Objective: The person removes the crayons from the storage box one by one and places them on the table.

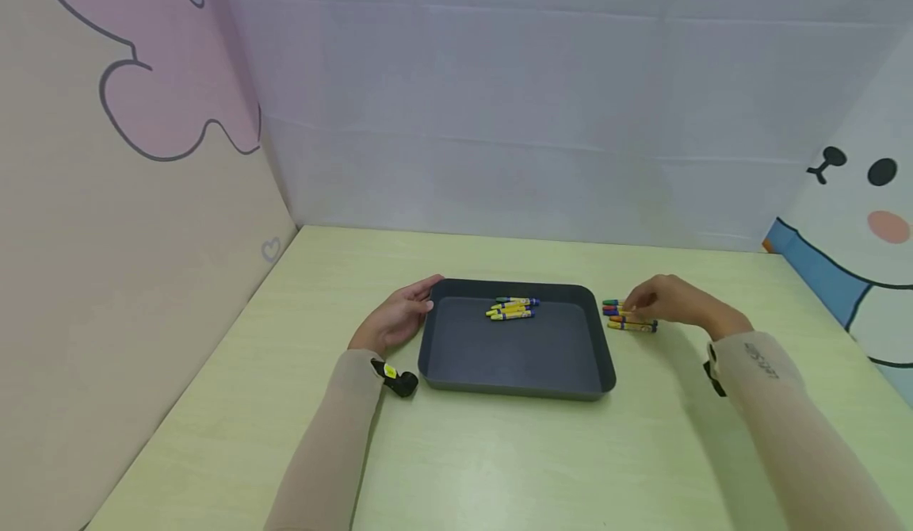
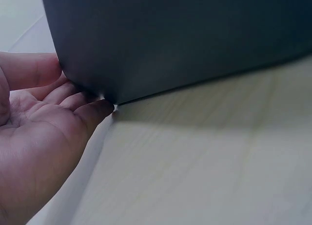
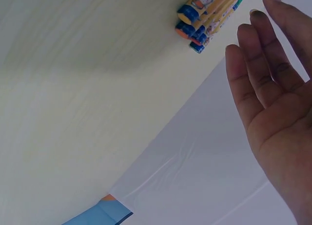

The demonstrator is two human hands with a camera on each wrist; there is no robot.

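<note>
Left grip (image 1: 395, 318): I have it on the far left corner of the dark grey tray (image 1: 528, 357), fingers curled round that corner, thumb against the edge.
Right grip (image 1: 666, 301): just right of the tray, fingertips down at the loose crayons (image 1: 631, 327); I cannot tell whether they are pinching one.
Loose crayons: a small bunch, side by side just outside the tray's right wall, green, red and orange among their colours; partly hidden by the hand in my head view.
Crayon cluster (image 1: 512, 315): mostly yellow, blue-ended, lying flat inside the tray, toward its far wall.
Tray: shallow, rectangular, rounded corners, resting between the two hands.
Wrist device (image 1: 403, 384): black, yellow tag, just beside the tray's left wall.
Sleeves (image 1: 314, 452): beige, reaching in from the tray's near side.
Tabletop (image 1: 499, 452): pale, wood-grained, beneath the tray.
Backdrop (image 1: 499, 103): whitish, creased, beyond the tray.
Pink cartoon shape (image 1: 171, 111): well left of the tray.
Cartoon face (image 1: 842, 198): well right of the tray.
</note>
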